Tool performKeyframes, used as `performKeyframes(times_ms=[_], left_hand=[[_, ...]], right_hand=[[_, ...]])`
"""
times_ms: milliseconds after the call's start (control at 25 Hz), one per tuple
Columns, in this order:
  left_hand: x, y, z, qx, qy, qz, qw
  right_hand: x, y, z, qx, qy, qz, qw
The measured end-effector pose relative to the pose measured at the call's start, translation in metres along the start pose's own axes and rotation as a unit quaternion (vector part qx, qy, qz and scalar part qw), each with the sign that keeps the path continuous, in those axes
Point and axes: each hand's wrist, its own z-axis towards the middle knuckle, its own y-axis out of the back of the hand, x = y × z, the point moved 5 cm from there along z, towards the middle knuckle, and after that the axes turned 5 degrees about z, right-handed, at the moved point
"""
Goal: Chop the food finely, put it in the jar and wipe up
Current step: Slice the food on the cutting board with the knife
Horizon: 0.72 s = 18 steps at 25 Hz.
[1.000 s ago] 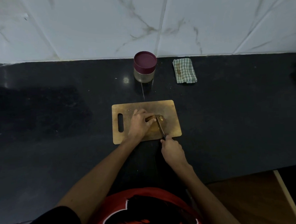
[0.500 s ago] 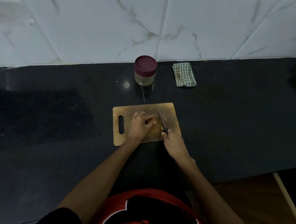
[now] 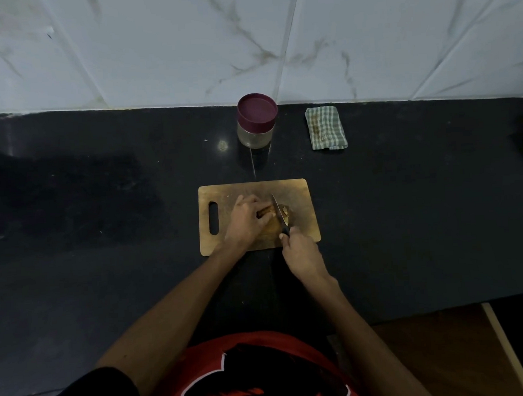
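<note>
Chopping on the board, mid dark bench

My left hand pins the food with curled fingers; my right hand grasps the knife, blade on the food. Jar, lid on, and cloth sit by the tiled wall, apart from the board, with bare bench on both sides
</note>
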Motion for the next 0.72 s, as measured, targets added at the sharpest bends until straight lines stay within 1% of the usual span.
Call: performKeyframes(times_ms=[160, 400, 720], left_hand=[[0.0, -0.004, -0.003, 0.007, -0.03, 0.032, 0.999], [-0.004, 0.002, -0.001, -0.001, 0.006, 0.004, 1.0], [-0.004, 0.003, 0.002, 0.004, 0.021, -0.008, 1.0]], right_hand=[[-0.001, -0.001, 0.001, 0.0, 0.0, -0.02, 1.0], [0.001, -0.002, 0.003, 0.004, -0.003, -0.017, 1.0], [0.011, -0.002, 0.012, -0.009, 0.009, -0.045, 0.999]])
